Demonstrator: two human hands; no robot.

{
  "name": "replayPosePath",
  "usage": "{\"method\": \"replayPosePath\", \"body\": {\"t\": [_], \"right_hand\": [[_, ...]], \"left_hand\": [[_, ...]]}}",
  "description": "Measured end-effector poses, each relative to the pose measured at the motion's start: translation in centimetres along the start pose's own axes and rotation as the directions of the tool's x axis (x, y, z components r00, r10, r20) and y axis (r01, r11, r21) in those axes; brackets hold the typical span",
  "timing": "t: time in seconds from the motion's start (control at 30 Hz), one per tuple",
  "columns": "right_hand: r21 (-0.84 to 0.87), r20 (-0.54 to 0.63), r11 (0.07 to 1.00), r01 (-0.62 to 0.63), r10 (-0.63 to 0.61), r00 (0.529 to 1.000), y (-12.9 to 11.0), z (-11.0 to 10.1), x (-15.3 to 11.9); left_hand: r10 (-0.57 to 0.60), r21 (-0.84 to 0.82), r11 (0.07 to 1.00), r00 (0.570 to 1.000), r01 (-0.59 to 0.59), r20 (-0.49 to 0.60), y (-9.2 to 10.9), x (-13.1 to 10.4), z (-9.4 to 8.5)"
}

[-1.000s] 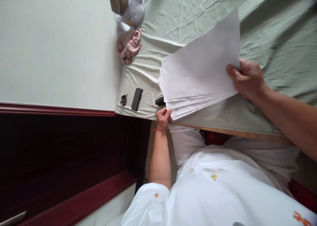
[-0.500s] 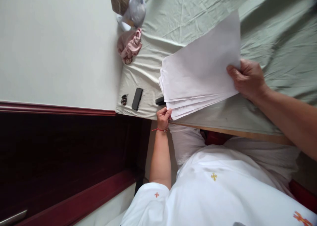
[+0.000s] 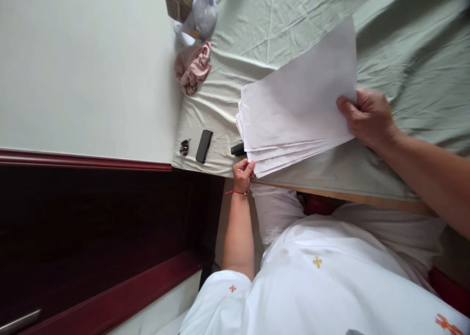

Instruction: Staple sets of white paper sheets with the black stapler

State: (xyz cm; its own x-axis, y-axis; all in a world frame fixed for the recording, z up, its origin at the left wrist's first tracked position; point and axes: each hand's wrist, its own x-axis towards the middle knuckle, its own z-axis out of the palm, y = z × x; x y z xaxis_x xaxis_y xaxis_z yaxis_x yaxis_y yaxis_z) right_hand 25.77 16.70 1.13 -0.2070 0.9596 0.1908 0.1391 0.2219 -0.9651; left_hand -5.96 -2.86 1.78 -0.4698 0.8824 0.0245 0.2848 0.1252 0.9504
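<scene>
Several white paper sheets are fanned out above the green cloth. My right hand grips them at their right edge, thumb on top and the other fingers underneath. At the sheets' lower left corner, my left hand pinches a corner between thumb and fingers, close to the table's front edge. A red string bracelet circles my left wrist. Partly hidden behind the sheets, a black object lies just above my left hand.
A black phone-like case and a bunch of keys lie on the cloth-covered table at left. Farther back are a pink cloth, a plastic bag and a brown box, beside a white wall.
</scene>
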Motion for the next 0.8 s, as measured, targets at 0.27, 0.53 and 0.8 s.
{"method": "replayPosePath", "body": {"t": [0.27,0.53,0.8], "right_hand": [[0.015,-0.001,1.0,-0.007,0.007,1.0,-0.63,-0.01,-0.27],[-0.018,0.005,1.0,-0.008,0.008,1.0,-0.56,-0.02,-0.25],[0.052,0.053,0.999,0.01,-0.013,0.999,-0.33,-0.17,-0.15]], "left_hand": [[-0.006,-0.007,1.0,1.0,0.006,0.001,0.03,-0.04,0.04],[-0.005,-0.041,0.999,1.0,0.004,-0.023,0.23,-0.06,0.33],[-0.067,-0.18,0.982,0.997,0.06,-0.035,0.17,0.03,0.56]]}}
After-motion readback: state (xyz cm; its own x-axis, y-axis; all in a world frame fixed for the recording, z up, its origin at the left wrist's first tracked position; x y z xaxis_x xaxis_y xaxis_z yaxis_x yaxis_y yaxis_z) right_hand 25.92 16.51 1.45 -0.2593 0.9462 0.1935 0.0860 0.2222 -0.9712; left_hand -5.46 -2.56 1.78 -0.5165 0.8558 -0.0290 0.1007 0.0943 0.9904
